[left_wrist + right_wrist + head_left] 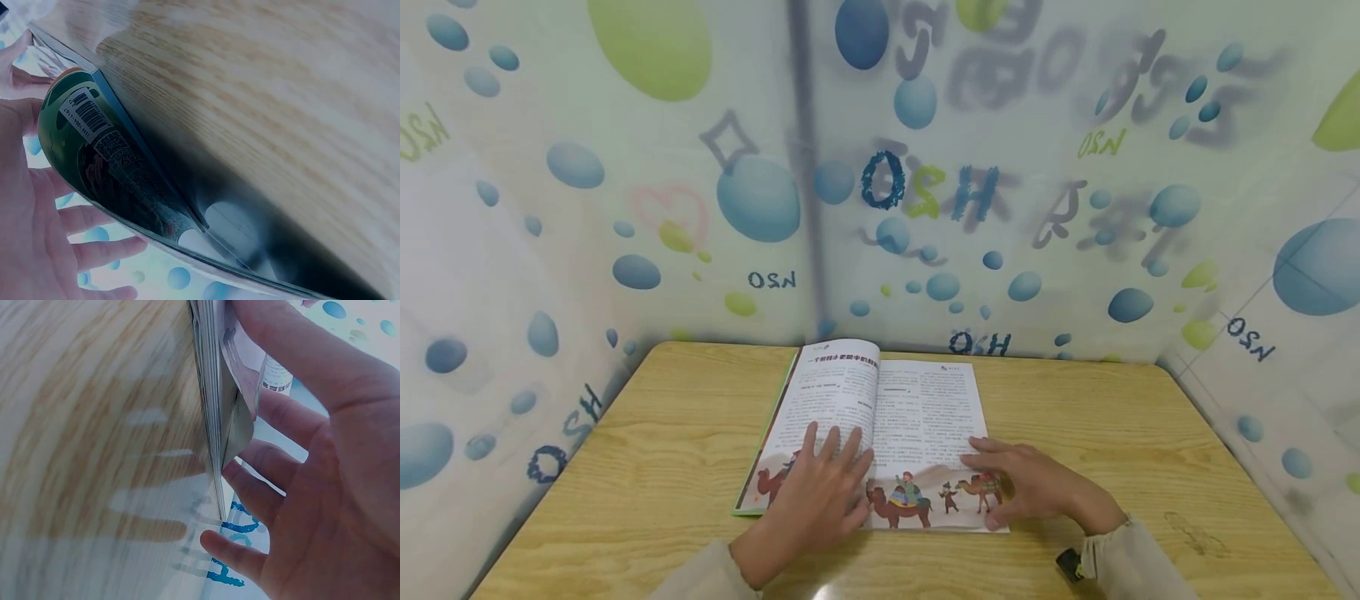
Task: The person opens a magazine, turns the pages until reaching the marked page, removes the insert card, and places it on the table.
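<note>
An open magazine lies on the wooden table, text above and camel drawings along the bottom. My left hand rests on the lower left page near the fold, fingers spread. Under that side, the left wrist view shows the green back cover with a barcode, bowed up off the table. My right hand touches the right page's outer edge, its thumb at the lower corner and its fingers loosely extended. In the right wrist view a bent page stands away from the stack between thumb and fingers.
The wooden table reaches back to a pale wall printed with blue and green drops and letters. Similar panels stand at left and right. A small black object sits by my right cuff.
</note>
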### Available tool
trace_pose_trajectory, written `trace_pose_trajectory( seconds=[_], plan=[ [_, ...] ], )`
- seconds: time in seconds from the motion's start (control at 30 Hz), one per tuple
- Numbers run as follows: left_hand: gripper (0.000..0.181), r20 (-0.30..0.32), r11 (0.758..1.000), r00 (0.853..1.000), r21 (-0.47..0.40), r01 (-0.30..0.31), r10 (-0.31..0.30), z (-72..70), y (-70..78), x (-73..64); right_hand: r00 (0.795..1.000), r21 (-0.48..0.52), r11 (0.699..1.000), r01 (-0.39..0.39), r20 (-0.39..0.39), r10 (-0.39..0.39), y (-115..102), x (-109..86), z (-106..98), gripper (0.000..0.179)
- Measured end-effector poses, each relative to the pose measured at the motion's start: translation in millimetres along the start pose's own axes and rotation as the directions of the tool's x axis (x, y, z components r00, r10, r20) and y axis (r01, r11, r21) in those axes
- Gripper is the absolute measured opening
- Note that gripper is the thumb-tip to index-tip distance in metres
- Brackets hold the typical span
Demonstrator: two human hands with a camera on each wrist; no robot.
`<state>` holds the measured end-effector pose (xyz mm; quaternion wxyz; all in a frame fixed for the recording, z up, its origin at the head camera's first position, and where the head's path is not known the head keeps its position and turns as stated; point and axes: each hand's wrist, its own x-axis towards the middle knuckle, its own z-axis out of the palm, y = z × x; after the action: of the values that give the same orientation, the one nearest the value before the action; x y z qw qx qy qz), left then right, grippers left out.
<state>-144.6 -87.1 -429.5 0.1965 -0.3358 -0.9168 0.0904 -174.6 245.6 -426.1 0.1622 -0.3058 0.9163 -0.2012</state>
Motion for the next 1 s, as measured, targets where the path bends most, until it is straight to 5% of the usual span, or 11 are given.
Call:
trace_pose_trajectory(
  seconds=[0.47,0.7,1.0],
  plan=[
    [0.095,0.001,0.997,0.998,-0.02,0.068,-0.068,2.1,10.4,7.1,0.999,-0.038,0.999,0.001,-0.045,-0.003,-0.8,1.6,-0.3,0.076],
    [0.094,0.046,0.997,0.996,-0.01,0.081,-0.08,2.1,14.4,7.0,0.998,-0.018,1.0,0.01,-0.056,-0.011,-2.3,3.7,-1.9,0.078],
    [0.087,0.024,0.997,0.997,-0.009,0.075,-0.075,1.9,11.7,7.2,0.991,0.028,1.0,0.005,-0.133,-0.002,-6.5,3.8,-8.7,0.076]
  ],
)
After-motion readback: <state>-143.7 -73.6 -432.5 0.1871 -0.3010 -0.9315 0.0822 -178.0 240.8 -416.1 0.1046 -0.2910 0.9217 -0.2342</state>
